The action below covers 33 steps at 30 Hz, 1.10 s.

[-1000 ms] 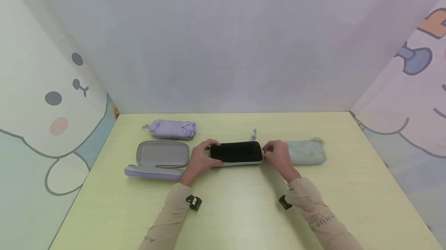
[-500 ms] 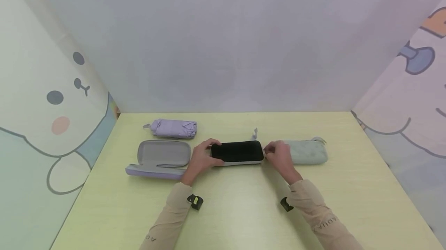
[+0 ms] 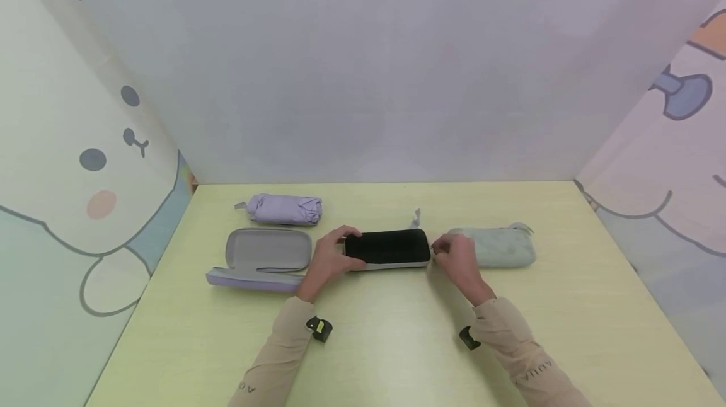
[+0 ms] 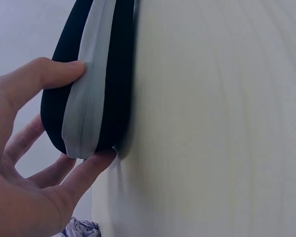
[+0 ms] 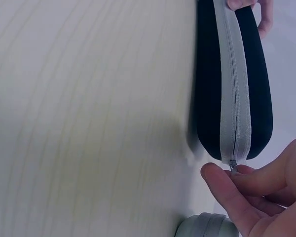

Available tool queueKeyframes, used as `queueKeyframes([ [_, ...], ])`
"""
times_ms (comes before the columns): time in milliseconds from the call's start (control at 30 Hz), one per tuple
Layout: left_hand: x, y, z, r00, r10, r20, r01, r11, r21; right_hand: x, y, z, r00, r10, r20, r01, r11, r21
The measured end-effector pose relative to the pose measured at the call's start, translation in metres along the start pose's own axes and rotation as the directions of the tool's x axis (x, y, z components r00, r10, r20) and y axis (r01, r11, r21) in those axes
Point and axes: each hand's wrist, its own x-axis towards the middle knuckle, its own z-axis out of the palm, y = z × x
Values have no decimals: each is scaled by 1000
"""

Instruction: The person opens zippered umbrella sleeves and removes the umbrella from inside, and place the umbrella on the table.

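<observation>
A black zippered case [image 3: 388,247] with a grey zipper band lies at the middle of the table. My left hand [image 3: 331,254] grips its left end; in the left wrist view the thumb presses the zipper band [image 4: 89,98] and the other fingers reach round the far side and end. At the right end, my right hand [image 3: 456,259] pinches the small metal zipper pull [image 5: 233,165] between thumb and fingers. The zipper teeth run together along the side that shows in the right wrist view.
A pale green pouch [image 3: 505,247] lies just right of my right hand. On the left, a grey-lined purple case [image 3: 269,249] lies spread open, with a crumpled purple bundle [image 3: 285,209] behind it. A grey strap [image 3: 416,218] sticks up behind the black case.
Both hands keep their hold on the black case and its zipper pull. The whole scene shifts slightly to the right in the head view; little else differs.
</observation>
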Motion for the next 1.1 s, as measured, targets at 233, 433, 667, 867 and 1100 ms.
queueKeyframes([
  [233, -1, -1, 0, 1000, 0, -9, 0, 1000, 2, -5, -1, 0, 1000, -10, -16, 11, 1000, 5],
  [433, -1, 0, 0, 1000, -12, -3, 12, 1000, 0, -6, -1, 0, 1000, -3, -18, 3, 1000, -1],
  [667, 0, 1, 0, 1000, -1, -2, 1, 1000, -5, -8, 1, 1, 1000, -12, -27, 11, 1000, -5],
  [867, 0, 0, 1, 1000, -21, -5, 21, 1000, -11, -11, 1, 2, 999, -15, -45, 14, 1000, -13],
  [1100, -1, 1, 1, 1000, -25, -10, 24, 1000, -5, -13, 2, 4, 998, -19, -62, 19, 1000, -2],
])
